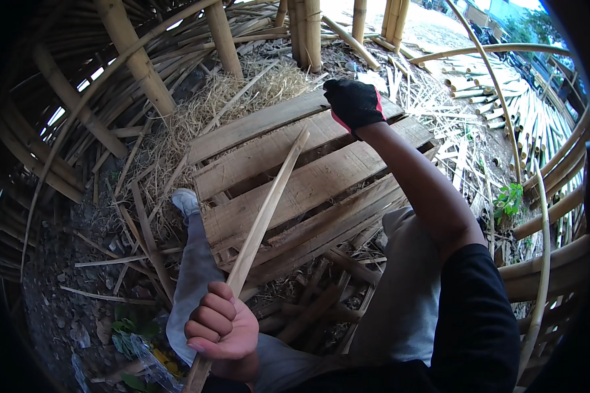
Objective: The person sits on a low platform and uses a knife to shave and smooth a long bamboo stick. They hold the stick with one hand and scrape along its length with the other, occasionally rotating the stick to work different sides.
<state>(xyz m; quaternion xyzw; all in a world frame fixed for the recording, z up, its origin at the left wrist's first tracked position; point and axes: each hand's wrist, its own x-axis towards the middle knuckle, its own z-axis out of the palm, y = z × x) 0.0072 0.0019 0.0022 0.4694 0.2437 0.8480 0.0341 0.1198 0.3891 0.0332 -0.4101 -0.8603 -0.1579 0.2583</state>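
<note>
Pale, smooth, matt bamboo strip (263, 216); rough, weathered wooden pallet (308, 183); black cloth glove with a red edge (353, 103); dry, coarse straw (229, 98); grey cloth trousers (406, 301).

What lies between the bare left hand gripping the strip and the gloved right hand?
In the head view, the bamboo strip runs up from the left hand across the wooden pallet, whose planks fill the stretch to the gloved right hand.

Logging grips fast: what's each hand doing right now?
Left hand: bare, closed around the bamboo strip.
Right hand: in a black glove, raised over the wooden pallet; whether it holds anything cannot be told.
</note>
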